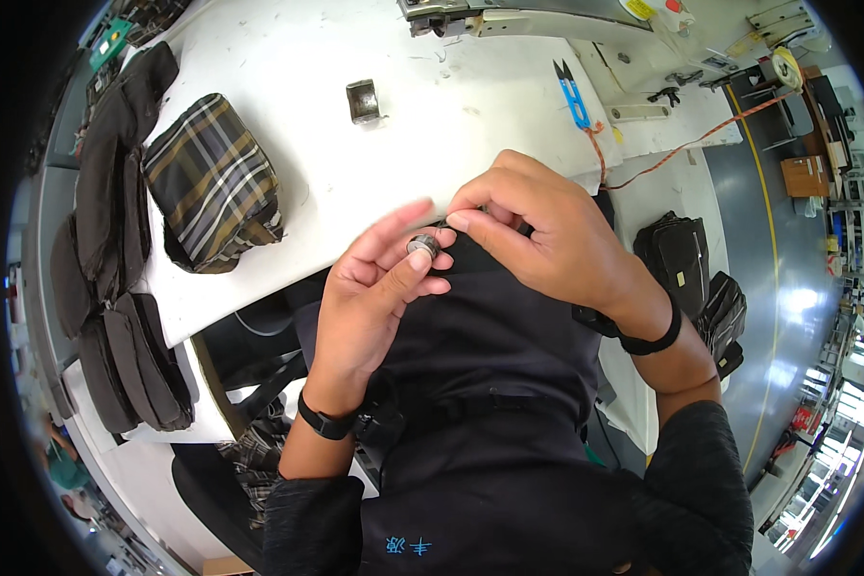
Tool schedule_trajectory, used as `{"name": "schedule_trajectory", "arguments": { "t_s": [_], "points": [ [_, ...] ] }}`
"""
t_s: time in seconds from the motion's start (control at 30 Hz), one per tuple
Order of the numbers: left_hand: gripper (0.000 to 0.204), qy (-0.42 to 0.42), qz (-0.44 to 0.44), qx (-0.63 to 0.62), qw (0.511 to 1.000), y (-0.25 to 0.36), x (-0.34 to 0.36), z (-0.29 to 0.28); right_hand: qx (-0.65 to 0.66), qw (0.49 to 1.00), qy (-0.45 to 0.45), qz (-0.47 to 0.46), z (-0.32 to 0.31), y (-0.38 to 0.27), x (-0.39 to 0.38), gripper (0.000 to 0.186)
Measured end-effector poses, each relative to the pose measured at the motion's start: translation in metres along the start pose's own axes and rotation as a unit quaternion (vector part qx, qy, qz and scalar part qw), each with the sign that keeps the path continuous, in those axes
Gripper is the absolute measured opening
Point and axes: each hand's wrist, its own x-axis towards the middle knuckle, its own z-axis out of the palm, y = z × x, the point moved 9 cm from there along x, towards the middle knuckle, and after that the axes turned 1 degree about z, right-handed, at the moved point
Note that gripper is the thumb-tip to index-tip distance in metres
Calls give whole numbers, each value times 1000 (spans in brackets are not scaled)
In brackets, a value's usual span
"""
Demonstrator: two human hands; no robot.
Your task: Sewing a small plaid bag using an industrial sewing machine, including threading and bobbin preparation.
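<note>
My left hand (370, 298) holds a small round metal bobbin case (422, 246) between thumb and fingers, above my dark apron (490, 374). One of its fingers is raised and slightly blurred. Just to the right, my right hand (538, 226) is closed in a pinch, its thumb and index fingertips close to the bobbin case. Whatever lies between those fingertips is too fine to make out; a thread cannot be seen clearly. Both hands are over the front edge of the white table (336, 182).
A plaid fabric piece (216, 182) lies on the table's left, beside stacked dark padded pieces (115, 192). Farther back is a small square metal piece (363, 101). Blue thread snips (573, 96) on an orange cord lie right, near a sewing machine (538, 21). Black bags (677, 259) sit at right.
</note>
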Motion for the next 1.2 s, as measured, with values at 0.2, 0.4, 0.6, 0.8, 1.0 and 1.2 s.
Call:
{"name": "schedule_trajectory", "arguments": {
  "t_s": [0.2, 0.4, 0.6, 0.8, 1.0, 1.2],
  "points": [
    [74, -30, 137, 199, 970, 17, -7, 24, -23, 998, -38, -42, 15, 2, 13, 12],
    [68, -58, 122, 213, 968, 21, -8, 27, 27, 999, -29, -11, 0, 9, 12, 12],
    [49, -17, 68, 202, 977, 18, 2, 5, 240, 963, -76, 99, 3, 19, 10, 14],
    [41, 57, 155, -142, 976, 97, 22, -33, 249, 950, 42, 185, -19, 59, -8, 27],
    [51, 125, 302, -45, 944, 143, 68, -29, 191, 947, 32, 257, -3, 96, -49, 38],
    [68, 102, 287, 49, 951, 93, 122, 17, 167, 947, 21, 275, 9, 105, -62, 37]
  ]
}}
